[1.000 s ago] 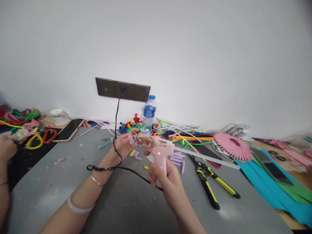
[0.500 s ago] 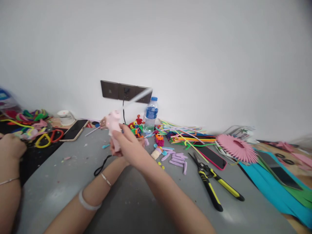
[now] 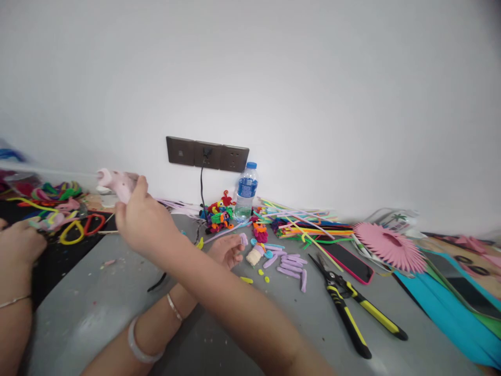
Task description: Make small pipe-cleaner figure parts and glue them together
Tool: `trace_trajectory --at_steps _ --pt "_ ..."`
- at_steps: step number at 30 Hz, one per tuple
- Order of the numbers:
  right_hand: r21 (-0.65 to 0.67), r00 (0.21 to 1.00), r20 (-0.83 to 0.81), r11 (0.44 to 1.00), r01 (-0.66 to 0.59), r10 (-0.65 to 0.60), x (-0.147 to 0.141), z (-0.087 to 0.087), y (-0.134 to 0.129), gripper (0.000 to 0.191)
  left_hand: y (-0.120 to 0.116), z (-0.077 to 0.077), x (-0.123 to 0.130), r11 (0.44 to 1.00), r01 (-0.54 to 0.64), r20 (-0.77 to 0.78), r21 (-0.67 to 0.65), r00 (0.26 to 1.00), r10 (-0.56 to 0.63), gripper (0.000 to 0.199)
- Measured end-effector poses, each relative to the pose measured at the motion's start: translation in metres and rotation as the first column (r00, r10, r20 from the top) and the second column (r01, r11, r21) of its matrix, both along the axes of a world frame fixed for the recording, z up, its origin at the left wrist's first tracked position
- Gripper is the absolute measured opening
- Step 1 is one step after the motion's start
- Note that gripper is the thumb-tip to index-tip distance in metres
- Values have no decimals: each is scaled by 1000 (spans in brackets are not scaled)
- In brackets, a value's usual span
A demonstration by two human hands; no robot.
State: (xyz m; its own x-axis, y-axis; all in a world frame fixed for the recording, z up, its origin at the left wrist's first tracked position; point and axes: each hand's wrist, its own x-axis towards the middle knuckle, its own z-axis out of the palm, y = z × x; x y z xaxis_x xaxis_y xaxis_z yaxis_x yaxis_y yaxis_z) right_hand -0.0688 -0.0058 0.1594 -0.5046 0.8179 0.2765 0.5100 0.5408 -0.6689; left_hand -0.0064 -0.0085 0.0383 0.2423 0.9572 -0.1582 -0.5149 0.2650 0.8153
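My right hand (image 3: 144,219) reaches across to the left, its fingers wrapped round a pink glue gun (image 3: 122,187) held above the table. Lower down, my left hand (image 3: 225,251), with two bracelets on its arm, pinches a small purple fuzzy piece (image 3: 243,239). Beside that hand lies a small cream and purple figure (image 3: 255,256) with blue discs. Several cut purple pipe cleaner pieces (image 3: 291,265) are spread to its right. Small yellow bits (image 3: 246,280) lie just below the left fingertips.
Black and yellow shears (image 3: 344,303) lie partly open at right, near a pink-edged phone (image 3: 350,262) and pink fringed ring (image 3: 387,245). A water bottle (image 3: 246,193) stands by the wall beside pipe cleaners (image 3: 313,223). Another person's hand (image 3: 23,248) is at left, near scissors (image 3: 80,230).
My right hand has carried the glue gun left, away from my left hand. The purple piece in my left hand now shows clearly. The view has shifted slightly.
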Motion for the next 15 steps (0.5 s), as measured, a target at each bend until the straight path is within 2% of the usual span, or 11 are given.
trace_trajectory --at_steps 3,9,12,15 --pt "39 986 82 989 142 -144 -14 -20 -3 64 0 -6 1 991 125 122 -42 985 -119 12" --pt "-29 910 328 960 279 -254 -24 -86 4 54 6 -11 3 993 98 172 -62 981 -86 19" --pt "-41 886 383 954 297 -260 -23 -102 9 53 8 -13 4 993 100 171 -66 981 -88 20" --pt "-26 884 397 959 281 -248 -20 -106 7 50 10 -15 2 995 61 200 -76 979 -45 18"
